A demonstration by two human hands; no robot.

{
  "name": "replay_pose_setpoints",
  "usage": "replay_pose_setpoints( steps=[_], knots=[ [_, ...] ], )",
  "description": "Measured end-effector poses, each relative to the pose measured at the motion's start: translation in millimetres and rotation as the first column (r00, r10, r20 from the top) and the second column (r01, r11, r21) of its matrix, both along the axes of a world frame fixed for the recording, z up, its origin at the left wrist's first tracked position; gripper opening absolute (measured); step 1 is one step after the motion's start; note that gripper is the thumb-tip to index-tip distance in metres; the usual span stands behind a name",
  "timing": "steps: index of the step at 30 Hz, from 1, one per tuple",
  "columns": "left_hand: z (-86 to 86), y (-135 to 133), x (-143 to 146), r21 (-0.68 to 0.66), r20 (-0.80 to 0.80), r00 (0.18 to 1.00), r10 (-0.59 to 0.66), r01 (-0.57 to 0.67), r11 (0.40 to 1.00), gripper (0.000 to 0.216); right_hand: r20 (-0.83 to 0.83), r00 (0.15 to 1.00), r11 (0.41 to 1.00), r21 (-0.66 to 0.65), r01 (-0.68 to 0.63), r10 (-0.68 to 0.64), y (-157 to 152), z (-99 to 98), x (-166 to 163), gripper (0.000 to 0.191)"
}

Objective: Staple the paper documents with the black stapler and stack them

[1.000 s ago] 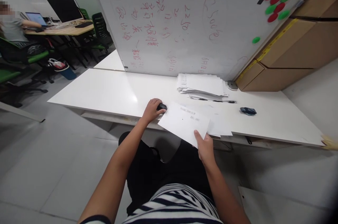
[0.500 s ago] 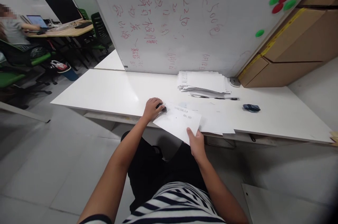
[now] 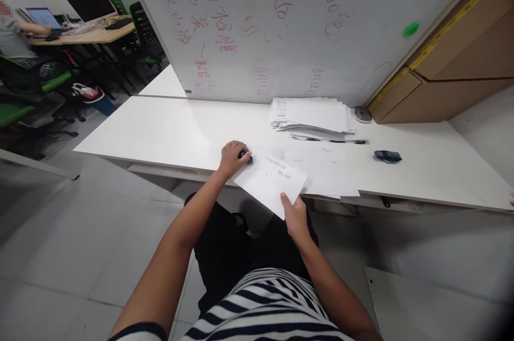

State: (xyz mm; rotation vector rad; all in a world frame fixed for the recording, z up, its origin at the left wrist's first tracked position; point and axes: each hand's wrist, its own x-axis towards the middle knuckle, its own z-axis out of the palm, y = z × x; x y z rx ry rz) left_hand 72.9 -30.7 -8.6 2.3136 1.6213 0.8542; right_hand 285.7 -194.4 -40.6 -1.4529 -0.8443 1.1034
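My left hand (image 3: 232, 158) rests near the front edge of the white table (image 3: 168, 132), fingers curled round a small black object (image 3: 245, 156). My right hand (image 3: 294, 216) pinches the near corner of a white printed sheet (image 3: 271, 180), which hangs partly over the table edge and touches the black object at its far left corner. More loose sheets (image 3: 329, 172) lie under it on the table.
A stack of papers (image 3: 311, 116) lies at the foot of a leaning whiteboard (image 3: 281, 20) with red writing, a black pen (image 3: 341, 141) before it. A dark clip (image 3: 387, 156) lies right. Cardboard boxes (image 3: 453, 78) stand right. Another person sits at a far desk (image 3: 80, 36).
My right hand has drawn the sheet leftward and nearer to me, up against the black object. My left hand has stayed on that object. The view has tilted down slightly.
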Motion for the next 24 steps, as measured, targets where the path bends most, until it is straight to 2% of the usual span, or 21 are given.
replay_pose_setpoints(
  steps=[6,12,15,17,19,21,23,24],
  knots=[
    [-0.1,-3,2,-0.005,0.012,1.000,0.025,-0.025,1.000,0.011,0.040,0.999,1.000,0.013,-0.021,0.020,-1,9.2,3,0.048],
    [7.8,-5,0,0.006,0.019,1.000,0.001,-0.001,1.000,0.022,0.025,0.999,0.997,0.061,-0.046,0.045,12,21.0,14,0.052],
    [9.5,-4,2,0.053,-0.029,0.998,0.052,-0.051,0.997,0.027,0.053,0.997,0.993,0.098,-0.066,0.061,21,32.1,26,0.049],
    [8.8,0,3,0.106,-0.096,0.986,0.139,-0.128,0.986,0.032,0.113,0.993,0.994,0.109,0.022,-0.034,27,43.7,45,0.047],
    [7.5,7,1,0.137,-0.164,0.952,0.259,-0.238,0.962,0.039,0.164,0.957,0.965,0.153,0.215,-0.239,32,59.0,74,0.047],
    [5.8,16,-3,0.134,-0.198,0.912,0.360,-0.339,0.931,0.045,0.151,0.877,0.870,0.286,0.402,-0.455,36,76.3,110,0.048],
    [3.7,22,-6,0.126,-0.202,0.887,0.415,-0.396,0.909,0.047,0.069,0.849,0.784,0.430,0.449,-0.524,39,91.4,145,0.050],
    [2.5,24,-8,0.127,-0.199,0.883,0.425,-0.407,0.904,0.048,0.026,0.859,0.765,0.471,0.440,-0.511,42,96.6,161,0.051]
  ],
)
